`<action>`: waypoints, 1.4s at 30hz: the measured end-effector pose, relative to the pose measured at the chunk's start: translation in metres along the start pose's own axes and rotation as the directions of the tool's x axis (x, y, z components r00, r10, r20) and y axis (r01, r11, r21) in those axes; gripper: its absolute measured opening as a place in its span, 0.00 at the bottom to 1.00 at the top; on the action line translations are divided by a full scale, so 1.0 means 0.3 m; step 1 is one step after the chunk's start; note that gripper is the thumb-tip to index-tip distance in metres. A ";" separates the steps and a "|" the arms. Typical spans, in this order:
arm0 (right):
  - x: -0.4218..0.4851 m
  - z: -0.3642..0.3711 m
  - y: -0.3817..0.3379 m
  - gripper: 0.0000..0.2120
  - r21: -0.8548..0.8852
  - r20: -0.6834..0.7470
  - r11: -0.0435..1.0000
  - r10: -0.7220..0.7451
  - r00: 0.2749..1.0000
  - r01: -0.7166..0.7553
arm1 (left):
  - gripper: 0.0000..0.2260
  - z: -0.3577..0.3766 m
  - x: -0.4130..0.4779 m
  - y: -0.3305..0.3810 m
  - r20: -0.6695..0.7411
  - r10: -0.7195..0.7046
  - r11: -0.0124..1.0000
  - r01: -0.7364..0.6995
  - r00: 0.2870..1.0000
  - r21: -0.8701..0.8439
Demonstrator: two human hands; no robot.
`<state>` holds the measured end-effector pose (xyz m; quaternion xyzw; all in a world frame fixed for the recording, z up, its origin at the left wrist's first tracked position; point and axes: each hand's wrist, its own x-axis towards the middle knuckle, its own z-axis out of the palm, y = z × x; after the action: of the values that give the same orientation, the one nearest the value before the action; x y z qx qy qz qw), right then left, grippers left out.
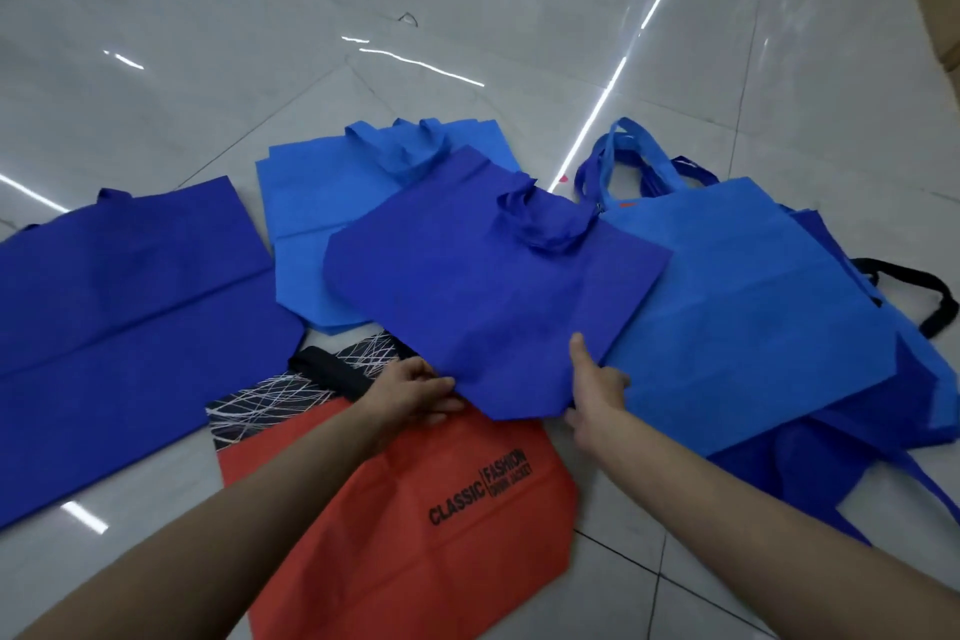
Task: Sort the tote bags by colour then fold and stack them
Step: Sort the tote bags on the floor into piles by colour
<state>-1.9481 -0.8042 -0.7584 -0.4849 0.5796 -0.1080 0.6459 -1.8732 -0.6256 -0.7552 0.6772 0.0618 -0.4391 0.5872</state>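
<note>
1. The dark blue tote (493,286) lies mid-floor. The left hand (415,392) and right hand (597,392) pinch its near edge, and the right fingers are hidden underneath.
2. It partly covers the light blue stack (311,213).
3. The red tote (415,509) is cut off by the frame's bottom edge.

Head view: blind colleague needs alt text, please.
Left hand and right hand hold the near edge of a dark blue tote bag over a tiled floor. Around it: light blue stack behind, light blue bag right, flat dark blue bag left, orange bag nearest.
</note>
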 end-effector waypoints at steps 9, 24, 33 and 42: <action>0.097 -0.270 -0.038 0.28 -0.583 0.302 0.632 -0.415 0.858 0.511 | 0.21 -0.161 0.101 0.070 -0.476 0.563 0.679 -0.050 0.676 0.733; 0.003 -0.035 -0.083 0.27 -0.333 0.434 0.546 -0.635 0.639 0.769 | 0.21 -0.399 -0.025 0.079 -0.757 0.433 0.900 -0.190 0.489 0.392; -0.259 0.557 0.041 0.32 -0.301 0.719 0.512 -0.433 0.544 0.805 | 0.24 -0.724 -0.238 -0.149 -0.614 0.591 0.682 0.081 0.523 0.727; -0.341 0.896 0.154 0.30 -0.324 0.850 0.505 -0.216 0.480 0.800 | 0.40 -0.758 -0.198 -0.255 -0.434 0.316 0.488 0.248 0.844 0.837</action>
<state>-1.7693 -0.5743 -0.7656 -0.8495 0.0783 0.1109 0.5098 -1.8364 -0.3836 -0.7894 0.9733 -0.0219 -0.1888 0.1288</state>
